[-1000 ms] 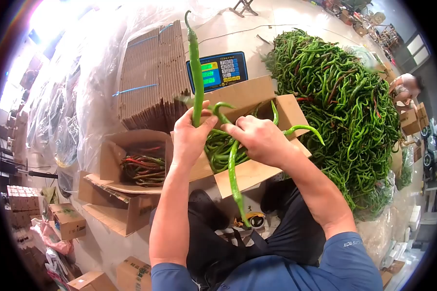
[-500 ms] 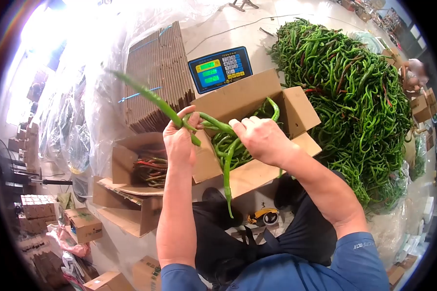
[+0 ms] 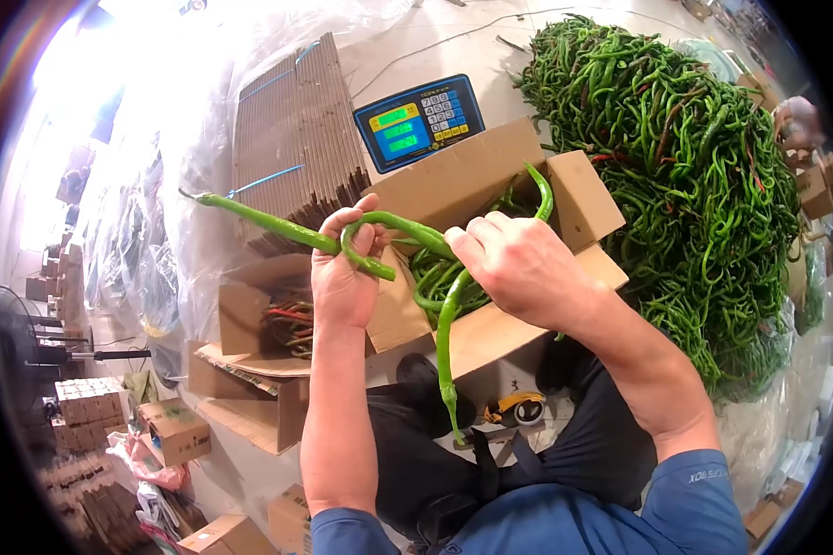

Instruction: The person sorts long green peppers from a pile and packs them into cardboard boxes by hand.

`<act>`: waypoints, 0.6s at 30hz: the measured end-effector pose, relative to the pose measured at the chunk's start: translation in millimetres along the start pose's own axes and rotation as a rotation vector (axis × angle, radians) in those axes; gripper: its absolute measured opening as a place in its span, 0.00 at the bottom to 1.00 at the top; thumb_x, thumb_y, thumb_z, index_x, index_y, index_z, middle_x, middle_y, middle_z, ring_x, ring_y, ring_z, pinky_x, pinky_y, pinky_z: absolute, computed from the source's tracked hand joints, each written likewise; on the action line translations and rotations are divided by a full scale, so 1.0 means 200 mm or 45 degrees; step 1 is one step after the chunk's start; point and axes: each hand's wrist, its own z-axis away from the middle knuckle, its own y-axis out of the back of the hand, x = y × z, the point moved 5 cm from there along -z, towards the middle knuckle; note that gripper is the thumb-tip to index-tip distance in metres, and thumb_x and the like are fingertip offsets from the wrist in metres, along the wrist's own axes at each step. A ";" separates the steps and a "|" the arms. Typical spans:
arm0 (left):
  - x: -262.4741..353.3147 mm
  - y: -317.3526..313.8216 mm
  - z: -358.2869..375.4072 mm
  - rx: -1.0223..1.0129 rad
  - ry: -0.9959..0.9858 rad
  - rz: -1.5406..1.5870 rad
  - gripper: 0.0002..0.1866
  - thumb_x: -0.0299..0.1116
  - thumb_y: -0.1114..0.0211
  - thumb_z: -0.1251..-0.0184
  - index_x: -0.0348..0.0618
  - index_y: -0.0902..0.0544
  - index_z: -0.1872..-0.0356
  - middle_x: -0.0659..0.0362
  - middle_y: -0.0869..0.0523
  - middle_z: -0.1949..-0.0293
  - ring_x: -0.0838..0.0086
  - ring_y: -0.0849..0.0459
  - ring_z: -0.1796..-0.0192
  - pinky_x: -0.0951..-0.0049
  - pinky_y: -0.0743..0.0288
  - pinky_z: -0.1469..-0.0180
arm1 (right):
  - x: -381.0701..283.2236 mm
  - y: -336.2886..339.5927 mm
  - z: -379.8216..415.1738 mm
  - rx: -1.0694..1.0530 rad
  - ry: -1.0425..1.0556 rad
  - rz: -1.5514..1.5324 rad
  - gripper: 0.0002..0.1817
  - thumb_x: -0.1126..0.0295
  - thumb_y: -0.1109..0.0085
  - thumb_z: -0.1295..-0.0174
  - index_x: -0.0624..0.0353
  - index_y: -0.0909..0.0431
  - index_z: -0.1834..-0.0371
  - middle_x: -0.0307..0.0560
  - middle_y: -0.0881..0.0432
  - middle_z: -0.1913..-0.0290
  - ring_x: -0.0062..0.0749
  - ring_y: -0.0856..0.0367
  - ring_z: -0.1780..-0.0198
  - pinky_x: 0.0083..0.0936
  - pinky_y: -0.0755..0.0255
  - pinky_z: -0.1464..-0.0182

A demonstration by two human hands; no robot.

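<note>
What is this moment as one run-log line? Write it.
left hand: holding green pepper | right hand: gripping green peppers, one hanging down | under right hand: open carton, more inside | beyond carton: lit display panel

In the left hand [image 3: 342,282], the long pepper [image 3: 268,220], nearly upright one second earlier, had tilted over and lay close to level, its stem end pointing left. The hooked end of the curled pepper [image 3: 403,225], first seen rising between the hands, had come to loop at the left hand's fingers, which had opened wider. To the right of the right hand [image 3: 528,264], a bent pepper that had projected past the box [image 3: 453,180] no longer showed there. The hanging pepper [image 3: 444,351] had swung to a steeper line below the right hand. At the left margin, more of the fan [image 3: 14,342] had entered the view; at the top, the folding stand had almost left it.
</note>
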 end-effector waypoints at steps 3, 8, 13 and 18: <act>0.02 0.01 -0.02 0.028 -0.022 -0.166 0.13 0.19 0.36 0.30 0.40 0.20 0.47 0.51 0.17 0.44 0.74 0.17 0.55 0.76 0.19 0.49 | 0.04 -0.02 -0.01 -0.018 0.000 -0.005 0.07 0.73 0.42 0.44 0.61 0.27 0.63 0.47 0.21 0.69 0.39 0.17 0.65 0.32 0.22 0.67; 0.19 0.11 -0.04 0.323 -0.203 -0.314 0.14 0.21 0.35 0.31 0.36 0.20 0.45 0.53 0.14 0.52 0.78 0.18 0.62 0.79 0.21 0.57 | 0.18 -0.14 0.01 -0.146 -0.065 0.001 0.05 0.76 0.46 0.43 0.59 0.26 0.63 0.49 0.19 0.67 0.42 0.15 0.63 0.35 0.21 0.65; 0.29 0.21 0.00 0.453 -0.218 -0.308 0.12 0.25 0.36 0.28 0.39 0.20 0.46 0.55 0.15 0.53 0.78 0.19 0.63 0.77 0.23 0.60 | 0.34 -0.32 0.05 -0.308 -0.245 -0.124 0.13 0.76 0.39 0.49 0.57 0.23 0.58 0.49 0.19 0.62 0.47 0.17 0.57 0.41 0.22 0.57; 0.37 0.24 0.04 0.524 -0.295 -0.229 0.11 0.26 0.39 0.26 0.41 0.23 0.46 0.55 0.15 0.53 0.77 0.20 0.64 0.75 0.22 0.60 | 0.36 -0.46 0.03 -0.498 -0.343 -0.232 0.14 0.75 0.43 0.44 0.56 0.22 0.53 0.51 0.18 0.55 0.46 0.18 0.48 0.42 0.23 0.48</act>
